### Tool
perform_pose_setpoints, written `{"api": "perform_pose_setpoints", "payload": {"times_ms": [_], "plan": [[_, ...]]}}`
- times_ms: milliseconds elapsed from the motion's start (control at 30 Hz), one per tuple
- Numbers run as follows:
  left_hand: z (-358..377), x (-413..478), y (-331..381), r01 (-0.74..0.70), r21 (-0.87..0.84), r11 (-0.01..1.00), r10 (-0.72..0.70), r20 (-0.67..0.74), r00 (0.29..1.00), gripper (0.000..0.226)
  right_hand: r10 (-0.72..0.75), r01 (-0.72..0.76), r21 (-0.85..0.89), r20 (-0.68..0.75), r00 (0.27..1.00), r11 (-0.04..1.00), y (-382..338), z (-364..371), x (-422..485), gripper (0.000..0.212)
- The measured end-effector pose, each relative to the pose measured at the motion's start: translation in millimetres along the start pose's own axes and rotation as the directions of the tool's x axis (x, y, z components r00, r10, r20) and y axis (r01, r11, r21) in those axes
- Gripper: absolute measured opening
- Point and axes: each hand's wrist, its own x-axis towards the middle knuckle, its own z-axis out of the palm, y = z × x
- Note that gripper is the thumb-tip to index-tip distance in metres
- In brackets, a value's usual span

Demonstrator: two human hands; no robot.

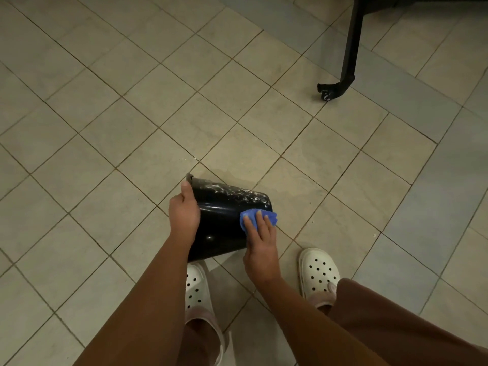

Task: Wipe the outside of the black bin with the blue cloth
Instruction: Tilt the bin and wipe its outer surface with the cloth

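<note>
1. While I'm bending over, I'm looking down at a tiled floor (105, 101): square beige tiles w/ darker grout, running diagonally across the view. Tiles twd the far right are looking greyer. A few tiny white specks (195, 157) are sitting on a grout line just beyond the bin.
2. Room: only 1 black furniture leg (350, 48) is showing, top right. It's slanting down to 1 small caster (326, 95) resting on the tiles, well apart from me.
3. Black bin (224, 220): 1. It's lying tipped on its side just in front of my feet, rim twd my left, narrower base twd my right. Can't tell if it's touching the floor. White streaks (237, 190) are covering its far upper side; the nearer side is shining glossy.
4. Blue cloth (272, 218): 1, bunched, lying against the bin's outer wall near the base end.
5. Hands: 2. My left hand (183, 215) is gripping the bin's rim, thumb lying along the outer edge, other fingers hidden. My right hand (260, 249) is pressing the cloth onto the bin, fingers straight and slightly spread.
6. Shoes: 2 white clogs w/ round holes, left clog (195, 289) and right clog (318, 273), standing on the tiles just nearer me than the bin.
7. Writing: pale marks are showing on the caster, too small to read.
</note>
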Motion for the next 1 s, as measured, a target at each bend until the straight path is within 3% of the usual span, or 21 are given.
{"api": "perform_pose_setpoints", "payload": {"times_ms": [133, 333, 467, 600, 667, 733, 800, 900, 1000], "plan": [[-3, -2, -2, -0.019, 0.017, 1.0, 0.018, 0.002, 1.0, 0.058, -0.098, 0.099, -0.045, 0.031, 0.995, 0.994, 11, -8, 27, 0.07], [2, -5, -2, -0.125, 0.069, 0.99, 0.129, -0.047, 0.991, 0.061, 0.237, -0.236, 0.015, -0.065, 0.969, 0.972, -9, 0, 19, 0.069], [0, -3, -3, -0.057, 0.048, 0.997, 0.059, -0.024, 0.998, 0.056, 0.035, -0.036, -0.041, -0.03, 0.999, 0.999, -32, 12, 6, 0.079], [-4, -5, -5, -0.061, 0.035, 0.998, 0.061, 0.005, 0.998, 0.05, -0.077, 0.079, -0.019, 0.063, 0.995, 0.997, -17, 2, 38, 0.069], [-3, -6, -5, -0.109, 0.048, 0.993, 0.109, -0.005, 0.994, 0.053, 0.028, -0.025, -0.047, 0.058, 0.998, 0.999, 1, -8, 54, 0.06], [-2, -6, -6, -0.149, 0.069, 0.986, 0.152, -0.035, 0.988, 0.054, 0.204, -0.204, 0.0, 0.031, 0.979, 0.979, 16, -15, 56, 0.062], [-2, -4, -6, -0.146, 0.065, 0.987, 0.149, -0.042, 0.988, 0.054, 0.287, -0.287, 0.031, -0.001, 0.958, 0.957, 13, -15, 41, 0.067], [-2, -2, -5, -0.13, 0.052, 0.99, 0.13, -0.003, 0.992, 0.062, 0.15, -0.151, -0.063, -0.029, 0.988, 0.986, -12, 1, 12, 0.074], [-6, -4, -6, -0.098, 0.032, 0.995, 0.097, 0.021, 0.995, 0.057, 0.001, 0.001, -0.043, 0.043, 0.999, 0.999, -27, 2, 19, 0.073]]}}
